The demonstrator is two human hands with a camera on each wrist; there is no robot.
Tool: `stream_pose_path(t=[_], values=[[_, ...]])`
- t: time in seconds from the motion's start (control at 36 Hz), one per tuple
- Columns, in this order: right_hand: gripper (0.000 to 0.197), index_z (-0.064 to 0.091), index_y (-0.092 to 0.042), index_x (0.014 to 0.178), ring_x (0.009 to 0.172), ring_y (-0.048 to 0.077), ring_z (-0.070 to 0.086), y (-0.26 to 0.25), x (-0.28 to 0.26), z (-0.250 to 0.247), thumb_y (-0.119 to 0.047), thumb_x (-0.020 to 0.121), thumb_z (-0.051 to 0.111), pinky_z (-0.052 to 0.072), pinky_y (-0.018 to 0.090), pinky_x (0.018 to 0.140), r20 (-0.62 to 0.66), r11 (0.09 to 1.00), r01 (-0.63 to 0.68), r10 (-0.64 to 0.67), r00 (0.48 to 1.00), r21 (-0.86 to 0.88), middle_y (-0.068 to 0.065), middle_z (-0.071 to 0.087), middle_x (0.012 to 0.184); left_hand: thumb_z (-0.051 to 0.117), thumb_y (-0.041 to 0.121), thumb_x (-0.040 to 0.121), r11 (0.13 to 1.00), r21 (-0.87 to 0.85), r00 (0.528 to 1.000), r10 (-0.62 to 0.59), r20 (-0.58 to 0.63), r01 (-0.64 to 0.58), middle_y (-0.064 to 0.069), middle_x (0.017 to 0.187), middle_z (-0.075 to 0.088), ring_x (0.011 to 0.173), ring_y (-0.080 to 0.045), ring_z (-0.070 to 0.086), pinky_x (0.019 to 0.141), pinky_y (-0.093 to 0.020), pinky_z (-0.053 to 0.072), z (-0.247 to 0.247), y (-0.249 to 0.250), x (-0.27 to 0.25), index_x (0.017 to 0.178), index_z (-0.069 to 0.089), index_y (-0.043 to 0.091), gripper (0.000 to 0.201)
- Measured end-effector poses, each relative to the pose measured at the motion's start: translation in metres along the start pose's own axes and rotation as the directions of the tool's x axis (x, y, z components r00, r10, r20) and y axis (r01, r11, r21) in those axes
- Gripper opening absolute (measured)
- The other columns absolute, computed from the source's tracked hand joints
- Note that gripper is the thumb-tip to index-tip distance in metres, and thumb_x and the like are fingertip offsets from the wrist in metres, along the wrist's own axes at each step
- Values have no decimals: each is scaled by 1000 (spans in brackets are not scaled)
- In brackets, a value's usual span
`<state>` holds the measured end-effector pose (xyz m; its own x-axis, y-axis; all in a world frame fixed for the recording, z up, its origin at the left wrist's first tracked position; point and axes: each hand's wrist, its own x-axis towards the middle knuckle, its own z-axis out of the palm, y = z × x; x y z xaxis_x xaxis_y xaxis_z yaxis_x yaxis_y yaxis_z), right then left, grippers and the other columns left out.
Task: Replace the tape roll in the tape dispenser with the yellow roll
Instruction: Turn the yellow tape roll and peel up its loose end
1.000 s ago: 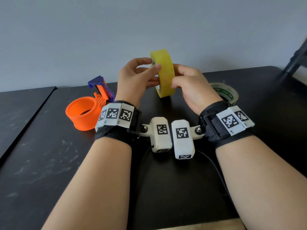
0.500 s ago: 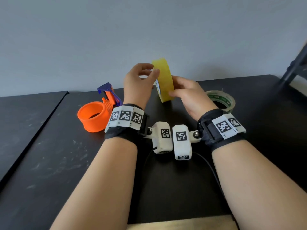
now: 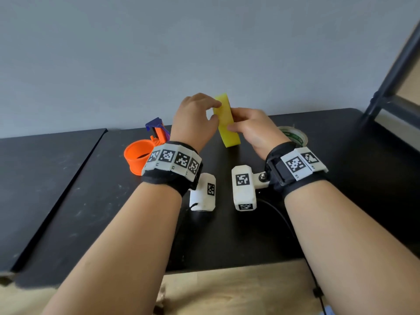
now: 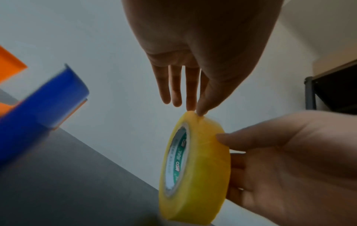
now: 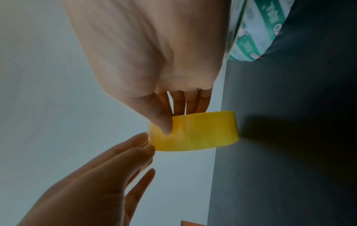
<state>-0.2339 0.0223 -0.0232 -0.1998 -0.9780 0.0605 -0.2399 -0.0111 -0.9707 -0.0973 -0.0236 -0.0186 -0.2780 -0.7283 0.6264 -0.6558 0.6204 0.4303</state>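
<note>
While right hand grips yellow roll | left hand pinches top

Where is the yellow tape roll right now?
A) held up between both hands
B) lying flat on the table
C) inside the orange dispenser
A: the right hand grips the yellow tape roll on edge, the left hand pinches its top, and the orange tape dispenser sits apart.

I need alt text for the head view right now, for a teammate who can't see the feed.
Two bare hands hold a yellow tape roll on edge above a black table: the right hand grips its side while the left hand pinches its top edge. The orange tape dispenser sits empty at left, and a clear roll lies behind the right wrist.
</note>
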Motion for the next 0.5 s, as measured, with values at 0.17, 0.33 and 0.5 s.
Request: stream_pose_path(t=[0.17, 0.33, 0.5], values=[[46, 60, -9, 132, 119, 28, 61, -10, -17, 5, 2, 87, 61, 45, 43, 107, -7, 1000, -8, 8, 1000, -6, 12, 67, 125, 65, 19, 85, 998, 47, 999, 33, -24, -32, 2, 105, 71, 107, -19, 59, 85, -20, 37, -17, 6, -8, 96, 76, 17, 16], [51, 58, -12, 136, 120, 28, 60, -13, -31, 7, -4, 86, 64, 44, 47, 109, -6, 999, -27, 27, 1000, -35, 9, 66, 129, 63, 18, 87, 995, 73, 998, 67, 0, -67, -4, 97, 70, 99, -23, 60, 81, -31, 43, -28, 11, -17, 91, 76, 12, 15], [54, 56, -14, 138, 122, 27, 59, -14, -42, 9, -5, 86, 63, 43, 47, 109, 4, 996, -56, 57, 998, -69, 9, 64, 132, 53, 10, 90, 983, 140, 990, 113, 80, -123, -13, 93, 66, 92, -29, 59, 75, -38, 45, -33, 18, -26, 87, 70, 0, 19]])
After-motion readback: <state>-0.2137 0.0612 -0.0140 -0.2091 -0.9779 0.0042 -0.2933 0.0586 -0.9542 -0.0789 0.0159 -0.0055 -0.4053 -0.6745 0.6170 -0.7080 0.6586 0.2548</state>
